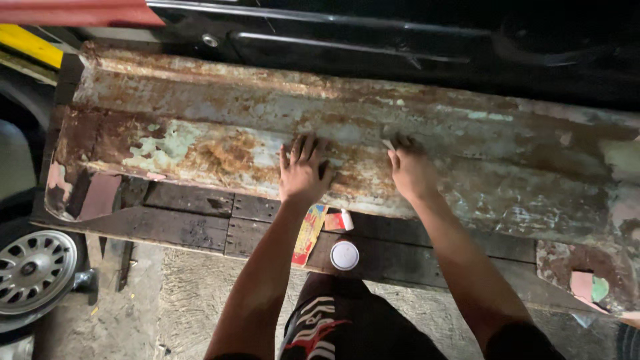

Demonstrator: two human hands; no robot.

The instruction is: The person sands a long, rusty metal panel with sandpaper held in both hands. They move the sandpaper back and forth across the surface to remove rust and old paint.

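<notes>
On top of a dark wooden bench (193, 230) lay a long rusty metal panel (220, 143), stretching from the left side of the view almost to the right edge, its surface patched with orange rust and flakes of pale green paint. Both hands rested on its middle stretch, near the edge closest to the person. The left hand (303, 172) lay flat, fingers spread wide and pressed against the metal, gripping nothing. The right hand (410, 168) sat just beside it, a little to the right, its fingers curled down over a small pale piece (387, 143) that showed at the fingertips; what that piece was could not be told, nor how firmly it was pinched. So the panel lay under both palms, not lifted or clasped around.

Below the hands, on the bench, stood a small white round lid (344, 255), with a colourful flat packet (309, 233) to its left and a small red and white box (339, 221) just above it. A car wheel (33, 270) showed at the lower left, and a black car body (413, 40) ran behind the panel.
</notes>
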